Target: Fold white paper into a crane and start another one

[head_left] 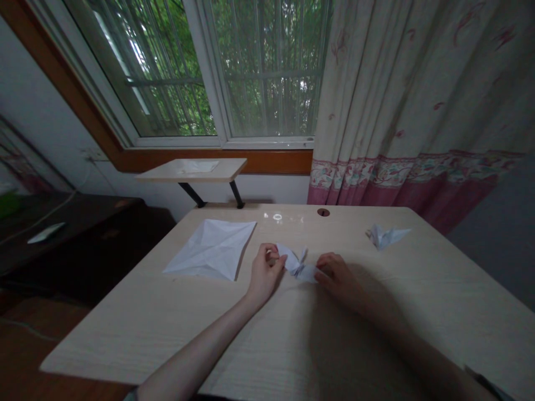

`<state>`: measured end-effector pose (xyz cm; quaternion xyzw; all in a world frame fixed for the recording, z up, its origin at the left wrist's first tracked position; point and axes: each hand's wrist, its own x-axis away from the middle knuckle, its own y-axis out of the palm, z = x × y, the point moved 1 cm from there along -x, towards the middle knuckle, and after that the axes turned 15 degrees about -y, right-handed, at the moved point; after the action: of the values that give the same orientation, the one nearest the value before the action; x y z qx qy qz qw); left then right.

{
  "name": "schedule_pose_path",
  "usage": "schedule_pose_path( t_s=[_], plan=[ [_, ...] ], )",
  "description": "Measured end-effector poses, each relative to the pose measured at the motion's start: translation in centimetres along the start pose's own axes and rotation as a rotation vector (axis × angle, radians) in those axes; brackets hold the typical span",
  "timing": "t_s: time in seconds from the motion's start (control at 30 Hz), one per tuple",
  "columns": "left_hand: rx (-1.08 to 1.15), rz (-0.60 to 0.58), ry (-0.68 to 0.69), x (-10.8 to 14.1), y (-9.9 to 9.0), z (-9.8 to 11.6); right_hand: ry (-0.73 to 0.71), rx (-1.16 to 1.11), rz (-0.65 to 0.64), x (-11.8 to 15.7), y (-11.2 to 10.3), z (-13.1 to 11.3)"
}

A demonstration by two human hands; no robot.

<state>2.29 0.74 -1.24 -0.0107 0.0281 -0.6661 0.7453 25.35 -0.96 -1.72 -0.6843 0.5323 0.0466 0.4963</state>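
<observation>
Between my two hands is a small white folded paper bird (297, 268), its wings spread to either side and a thin point sticking up from its middle. My left hand (266, 271) pinches the tip of the left wing between thumb and fingers. The right wing's tip is gripped by my right hand (337, 278), thumb below and fingers curled above. Left of my hands lies a creased white paper sheet (211, 249), flat on the table. A second folded paper bird (387, 236) rests farther back on the right.
The pale wooden table (251, 345) has a raised shelf (225, 170) at its back left, with a white paper (200, 166) on it. A round cable hole (323, 212) is near the back edge. Behind are a window and a curtain (376, 111); a dark cabinet (104, 223) stands left.
</observation>
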Motion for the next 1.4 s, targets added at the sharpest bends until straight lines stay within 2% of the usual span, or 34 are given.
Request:
schedule_pose_path(
  t_s=[0.1, 0.2, 0.37, 0.43, 0.6, 0.8, 1.03, 1.4],
  plan=[
    [0.089, -0.024, -0.072, -0.1, 0.1, -0.4, 0.013, -0.013, -0.042, -0.4, -0.2, -0.3],
    [0.163, -0.057, -0.111, 0.1, 0.3, -0.2, -0.019, -0.039, -0.031, -0.6, -0.4, -0.4],
    [0.181, -0.044, -0.028, 0.0, 0.1, 0.5, 0.011, -0.128, 0.097, -0.8, -0.9, 0.5],
    [0.181, -0.046, -0.024, -0.3, -0.1, 0.7, 0.019, -0.198, 0.081, -1.1, -1.3, 1.0],
    [0.210, -0.050, -0.053, -1.0, -0.1, 1.6, 0.180, -0.287, 0.187, -1.9, -3.4, 2.1],
    [0.155, -0.147, -0.136, -1.3, 1.1, 4.0, 0.295, -0.248, 0.328, -2.1, -7.1, 2.4],
    [0.076, -0.245, -0.134, -1.6, 5.1, 6.3, 0.555, -0.340, 0.510, 0.0, -11.4, 2.3],
    [0.162, -0.365, -0.278, -1.0, 14.1, 4.0, 0.743, -0.356, 0.577, 5.4, -16.6, 5.1]
  ],
)
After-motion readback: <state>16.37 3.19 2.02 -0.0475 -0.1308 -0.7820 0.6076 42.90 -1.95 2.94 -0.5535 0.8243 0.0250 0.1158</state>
